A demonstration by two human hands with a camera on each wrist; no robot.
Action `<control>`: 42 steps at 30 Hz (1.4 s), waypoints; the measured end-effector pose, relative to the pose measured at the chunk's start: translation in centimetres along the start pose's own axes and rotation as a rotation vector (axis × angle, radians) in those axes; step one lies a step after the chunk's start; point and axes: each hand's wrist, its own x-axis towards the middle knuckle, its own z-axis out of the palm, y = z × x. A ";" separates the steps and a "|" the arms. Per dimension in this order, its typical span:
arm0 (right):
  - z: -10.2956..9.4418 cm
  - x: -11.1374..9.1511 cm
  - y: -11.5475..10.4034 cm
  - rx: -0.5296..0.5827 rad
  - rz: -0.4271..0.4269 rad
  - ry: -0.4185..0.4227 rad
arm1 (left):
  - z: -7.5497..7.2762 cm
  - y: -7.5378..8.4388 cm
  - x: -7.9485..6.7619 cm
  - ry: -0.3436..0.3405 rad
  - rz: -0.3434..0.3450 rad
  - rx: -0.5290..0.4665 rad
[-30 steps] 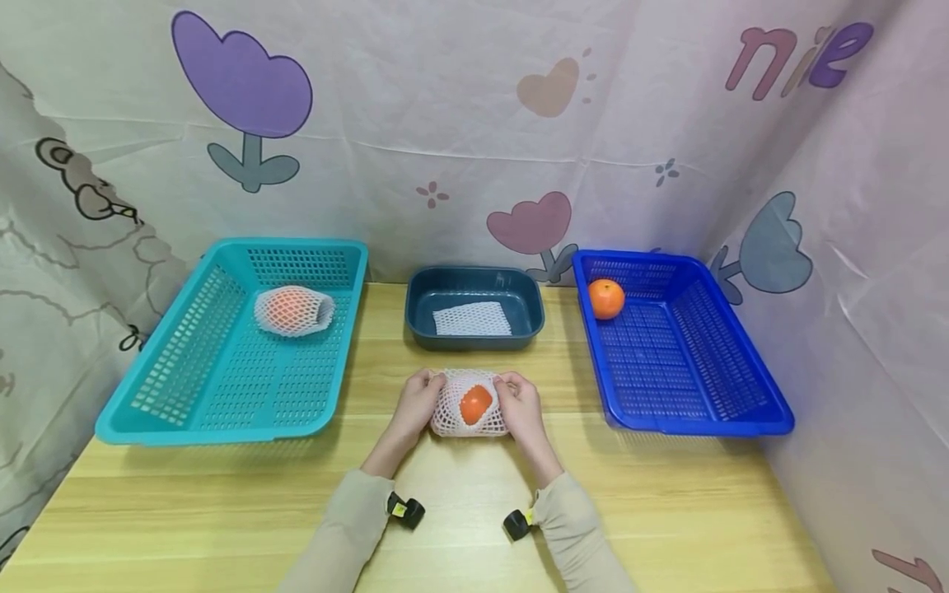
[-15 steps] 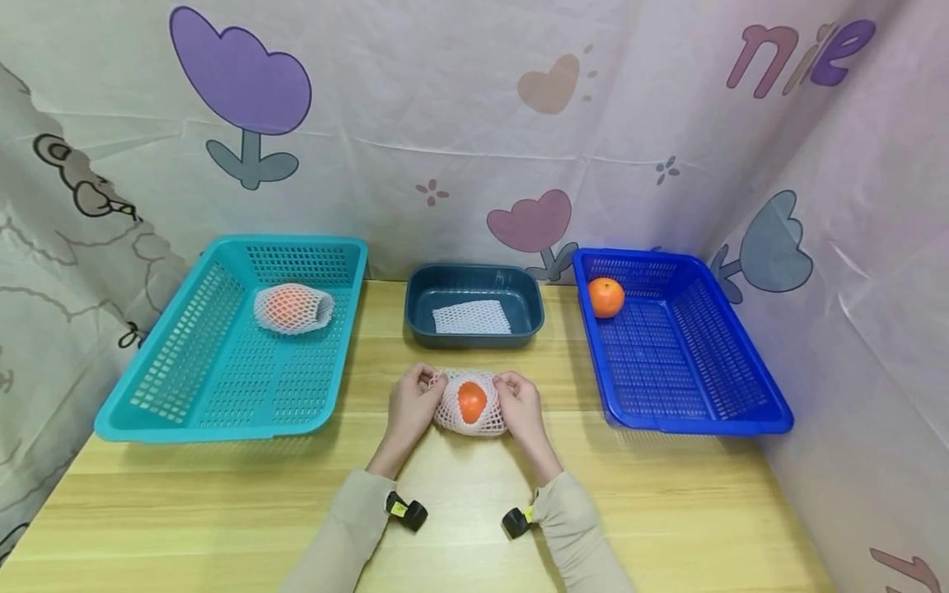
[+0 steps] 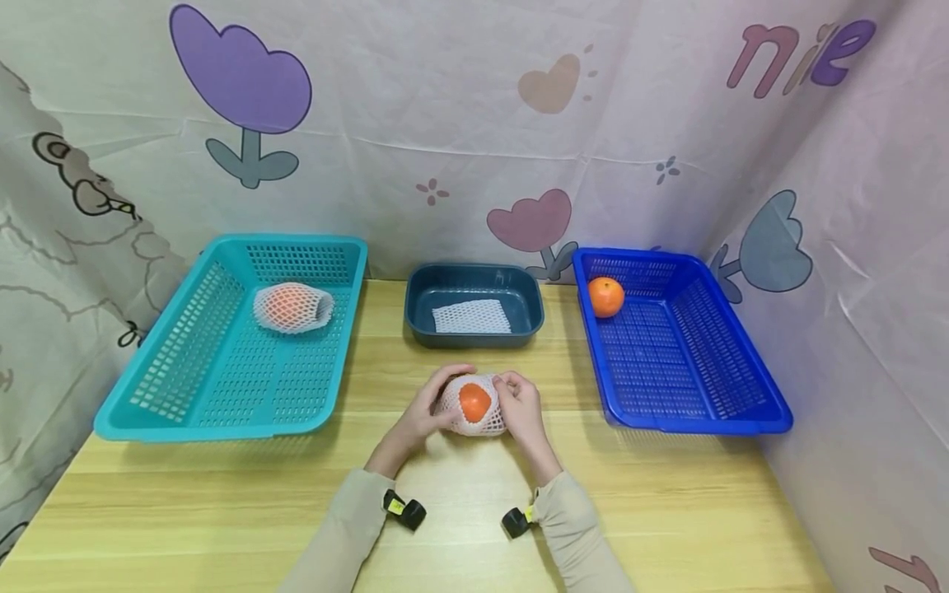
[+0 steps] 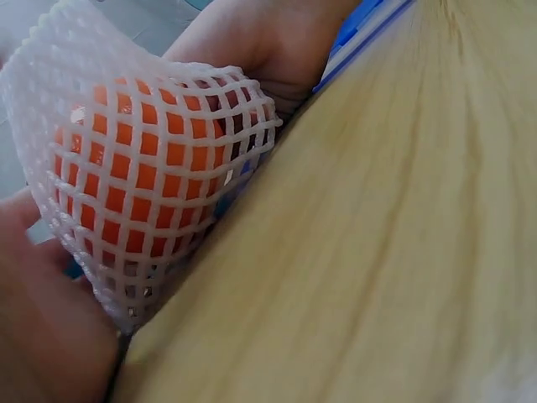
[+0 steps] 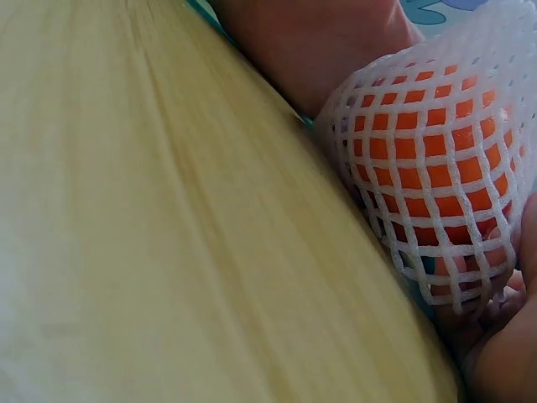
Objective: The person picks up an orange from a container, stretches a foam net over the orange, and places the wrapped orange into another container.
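Note:
Above the table at the middle front, a white foam fruit net (image 3: 449,402) surrounds an orange (image 3: 474,403), whose bare skin shows through the net's open mouth. My left hand (image 3: 418,416) spans the net's left end, thumb at the front and fingers reaching over the far side. On the right end, my right hand (image 3: 519,405) pinches the net between thumb and fingers. Both wrist views show the mesh stretched over the fruit (image 4: 138,168), narrowing towards each hand; some fingertips are hidden behind it.
A teal basket (image 3: 344,346) at left holds a net-wrapped fruit (image 3: 292,308). Behind my hands, a dark teal tub (image 3: 474,339) contains a flat foam net (image 3: 472,318). The blue basket (image 3: 604,387) at right holds a bare orange (image 3: 606,297). Patterned cloth (image 3: 445,107) hangs behind.
My left hand has let go of its pinch on the net's left edge and spread round that side. The right hand keeps its grip. The net's mouth has shifted slightly, with the orange still inside.

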 end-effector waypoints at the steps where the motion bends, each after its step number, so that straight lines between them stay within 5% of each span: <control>1: 0.0 0.0 0.0 0.001 -0.001 0.002 | 0.0 0.0 0.0 -0.028 -0.028 0.018; 8: 0.0 0.1 -0.2 0.012 0.018 0.000 | 0.5 0.2 0.3 -0.013 -0.217 0.199; 15: 0.1 0.0 -0.4 0.008 0.047 0.027 | 0.7 0.0 0.2 0.020 -0.131 0.198; 20: 0.1 -0.1 -0.3 0.024 0.042 0.040 | 0.8 1.7 0.3 0.005 -0.059 0.155; 27: -0.2 -0.1 -0.6 0.099 0.089 0.018 | 0.8 3.5 0.3 -0.066 -0.106 0.043; 39: -0.3 -0.2 -0.6 0.175 0.082 0.030 | 0.8 2.9 0.4 -0.054 -0.140 -0.109; 42: -0.3 -0.3 -0.5 0.280 0.074 -0.024 | 0.8 1.7 0.5 -0.024 -0.140 -0.124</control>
